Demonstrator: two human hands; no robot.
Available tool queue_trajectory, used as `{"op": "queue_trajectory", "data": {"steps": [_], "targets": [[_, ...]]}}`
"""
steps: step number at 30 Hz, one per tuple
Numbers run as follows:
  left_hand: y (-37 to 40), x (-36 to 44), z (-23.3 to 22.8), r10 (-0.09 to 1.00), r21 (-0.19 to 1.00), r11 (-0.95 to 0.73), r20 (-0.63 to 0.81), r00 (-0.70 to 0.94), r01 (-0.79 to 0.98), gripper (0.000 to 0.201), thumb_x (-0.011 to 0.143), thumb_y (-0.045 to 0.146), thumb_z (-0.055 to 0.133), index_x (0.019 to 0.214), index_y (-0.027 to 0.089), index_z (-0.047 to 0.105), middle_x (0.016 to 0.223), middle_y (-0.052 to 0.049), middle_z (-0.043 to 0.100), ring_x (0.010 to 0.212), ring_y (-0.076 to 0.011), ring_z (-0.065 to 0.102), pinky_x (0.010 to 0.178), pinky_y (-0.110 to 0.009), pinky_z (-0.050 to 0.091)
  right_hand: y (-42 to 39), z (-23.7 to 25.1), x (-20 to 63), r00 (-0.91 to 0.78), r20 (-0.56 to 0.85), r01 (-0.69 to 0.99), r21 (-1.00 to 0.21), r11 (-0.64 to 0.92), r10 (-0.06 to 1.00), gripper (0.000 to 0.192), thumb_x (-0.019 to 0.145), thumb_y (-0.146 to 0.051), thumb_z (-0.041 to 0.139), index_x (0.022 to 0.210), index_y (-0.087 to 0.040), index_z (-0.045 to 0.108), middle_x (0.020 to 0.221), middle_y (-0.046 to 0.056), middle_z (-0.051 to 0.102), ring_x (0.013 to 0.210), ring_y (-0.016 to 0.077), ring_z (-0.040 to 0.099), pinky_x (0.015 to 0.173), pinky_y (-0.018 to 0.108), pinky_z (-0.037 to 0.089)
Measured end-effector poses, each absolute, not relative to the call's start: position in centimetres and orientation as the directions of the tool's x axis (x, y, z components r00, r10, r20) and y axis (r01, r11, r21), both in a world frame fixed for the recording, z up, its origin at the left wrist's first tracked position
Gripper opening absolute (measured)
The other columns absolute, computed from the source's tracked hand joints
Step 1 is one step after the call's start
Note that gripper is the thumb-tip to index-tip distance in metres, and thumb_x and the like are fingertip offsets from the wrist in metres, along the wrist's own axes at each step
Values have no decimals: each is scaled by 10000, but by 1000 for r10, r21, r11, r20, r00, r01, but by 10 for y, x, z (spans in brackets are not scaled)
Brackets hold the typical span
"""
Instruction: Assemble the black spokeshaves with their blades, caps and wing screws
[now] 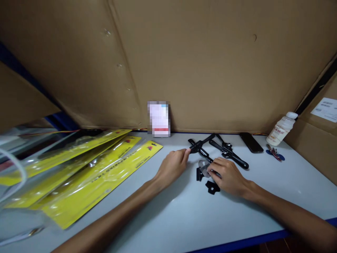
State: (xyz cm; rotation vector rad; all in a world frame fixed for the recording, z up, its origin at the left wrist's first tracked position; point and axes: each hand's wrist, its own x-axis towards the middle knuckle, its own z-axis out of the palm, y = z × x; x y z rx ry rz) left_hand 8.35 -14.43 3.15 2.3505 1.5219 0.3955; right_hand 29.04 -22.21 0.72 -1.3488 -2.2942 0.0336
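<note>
Black metal tool (201, 151) on pale tabletop (184, 211), pinched at far end by left hand (172, 167); right hand (228, 175) closed over near end. Yellow packets (100, 172) lying left.

Light is dim and warm, falling from above and leaving soft shadows on the table (184, 218) beneath both forearms. Left of the hands, glare streaks the yellow packages (86, 172), which smear into blur at the frame's edge. Wide-angle distortion bends the corners.
</note>
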Motion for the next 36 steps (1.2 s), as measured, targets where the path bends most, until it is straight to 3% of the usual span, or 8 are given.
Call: {"op": "queue_trajectory", "data": {"steps": [6,13,16,19,24,28,31,36], "targets": [[-118,63,33,965,251,-254,0,262,934,430,995,346,248,889,166,623,908,-170,720,838,-285,676,626,-305,360,-212,15,306,-225,396,840,-384,384,890,110,889,-134,562,970,-179,622,886,48,676,786,176,605,719,302,448],[-110,51,32,973,140,-213,-60,223,967,467,979,339,215,999,138,637,1019,-219,717,903,-350,693,623,-349,422,-207,33,325,-235,239,900,-313,304,942,170,844,-71,528,815,-190,645,834,53,696,733,181,600,685,301,414],[-113,52,34,966,123,-237,-77,248,964,440,971,330,232,1051,132,617,1008,-213,719,901,-356,694,616,-356,424,-208,38,328,-275,194,897,-300,324,941,178,846,-98,543,851,-200,689,872,63,723,754,193,621,683,304,408],[-116,54,35,962,106,-252,-79,261,962,439,965,329,233,1094,122,597,992,-217,719,893,-365,692,612,-365,424,-202,47,340,-218,224,909,-309,281,950,163,886,-197,563,955,-218,709,908,55,739,745,186,621,672,298,395],[-124,60,33,952,38,-300,-52,302,953,419,952,362,280,986,145,636,940,-196,723,866,-355,695,627,-373,434,-197,53,350,-15,320,960,-261,103,947,219,938,-263,509,853,-192,698,762,34,695,665,156,567,630,278,328],[-127,63,32,942,29,-334,-25,334,942,401,960,352,289,1004,137,624,952,-196,723,877,-352,697,656,-386,450,-209,44,325,-54,188,979,-186,89,981,275,918,-432,565,853,-195,688,712,44,680,623,168,550,573,285,237],[-127,64,33,940,62,-338,-24,340,939,374,957,374,324,1035,140,605,972,-197,725,888,-353,695,668,-391,456,-217,41,308,-70,69,992,-103,77,995,270,888,-449,594,862,-193,678,697,56,674,628,184,558,564,291,196],[-128,63,39,933,101,-352,-39,357,931,315,926,370,412,1063,148,588,993,-196,726,895,-348,697,679,-390,466,-218,46,304,-57,70,992,-108,65,996,277,897,-470,583,895,-203,657,745,50,689,682,194,585,579,286,226]]}}
